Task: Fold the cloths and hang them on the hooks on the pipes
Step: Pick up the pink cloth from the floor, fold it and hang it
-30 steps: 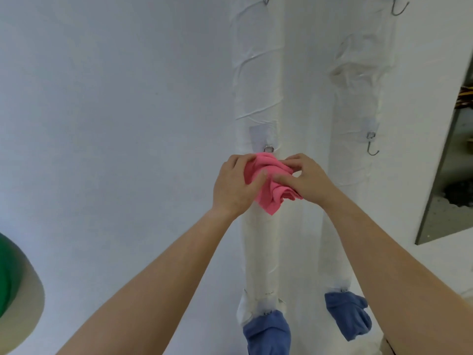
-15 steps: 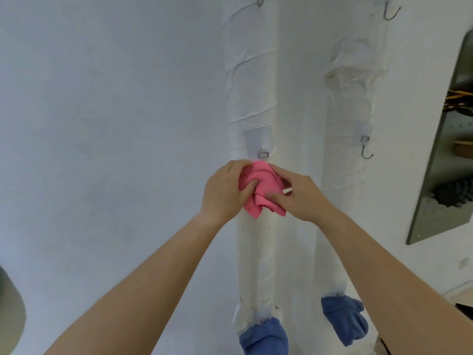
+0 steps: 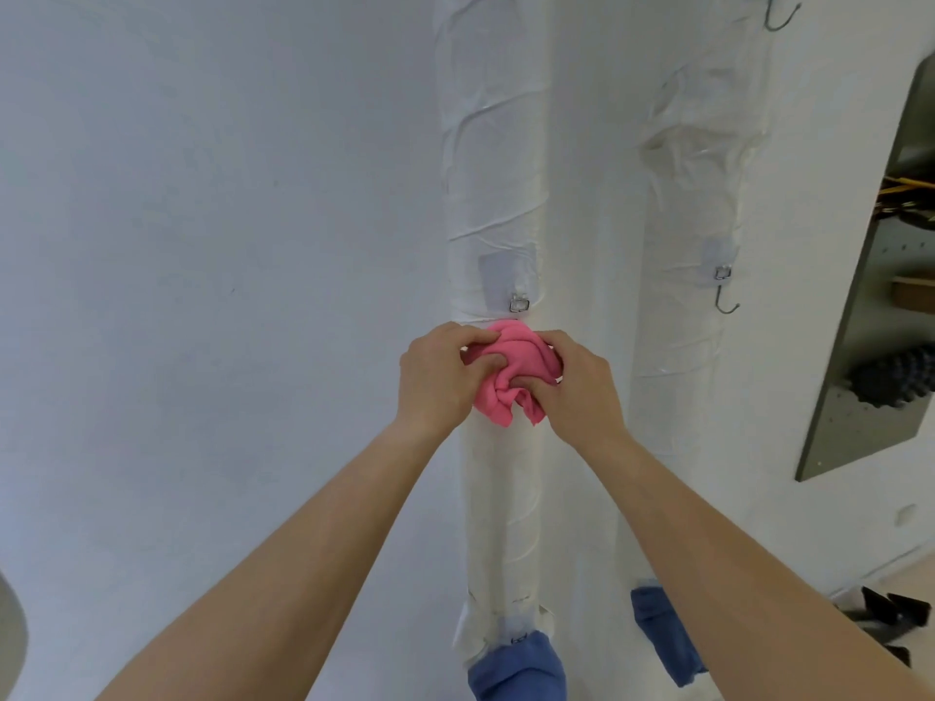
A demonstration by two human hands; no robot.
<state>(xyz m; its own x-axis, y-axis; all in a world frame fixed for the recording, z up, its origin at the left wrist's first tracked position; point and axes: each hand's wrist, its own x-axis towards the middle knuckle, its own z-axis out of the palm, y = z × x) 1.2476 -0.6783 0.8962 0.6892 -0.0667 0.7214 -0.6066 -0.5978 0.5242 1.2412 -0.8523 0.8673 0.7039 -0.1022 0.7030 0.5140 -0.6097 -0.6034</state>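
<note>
A bunched pink cloth (image 3: pixel 511 366) is pressed against the left white pipe (image 3: pixel 493 169), just under a metal hook mount (image 3: pixel 519 302). My left hand (image 3: pixel 437 379) grips its left side with the thumb dug into the fabric. My right hand (image 3: pixel 582 384) pinches its right and lower folds. The hook's curve is hidden behind the cloth. On the right pipe (image 3: pixel 693 194) a bare metal hook (image 3: pixel 726 296) hangs at about the same height.
Two blue cloths hang low, one on the left pipe (image 3: pixel 516 670) and one on the right pipe (image 3: pixel 657 629). Another bare hook (image 3: pixel 781 15) sits at the top right. A grey shelf unit (image 3: pixel 880 321) stands at the right, dark objects (image 3: pixel 890 614) on the floor.
Both hands have shifted on the pink cloth and bunched it tighter below the hook mount. The view has tilted slightly.
</note>
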